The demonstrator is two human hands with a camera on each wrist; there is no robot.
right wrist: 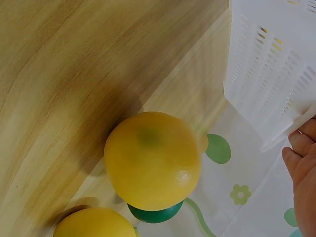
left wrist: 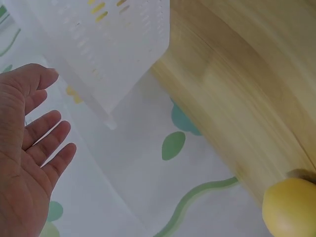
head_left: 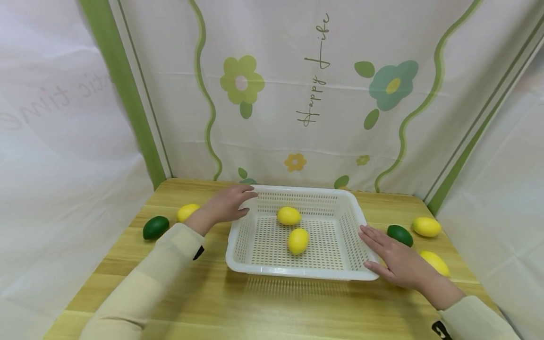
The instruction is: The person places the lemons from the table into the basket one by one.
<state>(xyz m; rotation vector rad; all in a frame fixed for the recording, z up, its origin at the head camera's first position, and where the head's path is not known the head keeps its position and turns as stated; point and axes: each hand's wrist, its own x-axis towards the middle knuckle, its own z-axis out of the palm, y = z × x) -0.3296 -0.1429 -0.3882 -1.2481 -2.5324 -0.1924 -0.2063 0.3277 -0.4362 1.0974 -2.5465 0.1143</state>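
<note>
Wood-grain table (head_left: pixel 204 307), white basket (head_left: pixel 297 272) around its middle, two lemons (head_left: pixel 289 216) inside. Left hand (head_left: pixel 226 203) at the basket's ten o'clock, right hand (head_left: pixel 396 259) nearer four; each grip's loosely spread, clasping nothing I can see. I'd steady both sides evenly, keep it level so nothing rolls.

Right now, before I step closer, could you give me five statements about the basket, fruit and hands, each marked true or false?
1. Two lemons lie in the basket. True.
2. The basket is dark green. False: it is white.
3. The green fruits sit inside the basket. False: they lie outside it, on the table.
4. The left hand grips a lemon. False: it holds nothing.
5. The right hand is at the basket's side. True.
</note>
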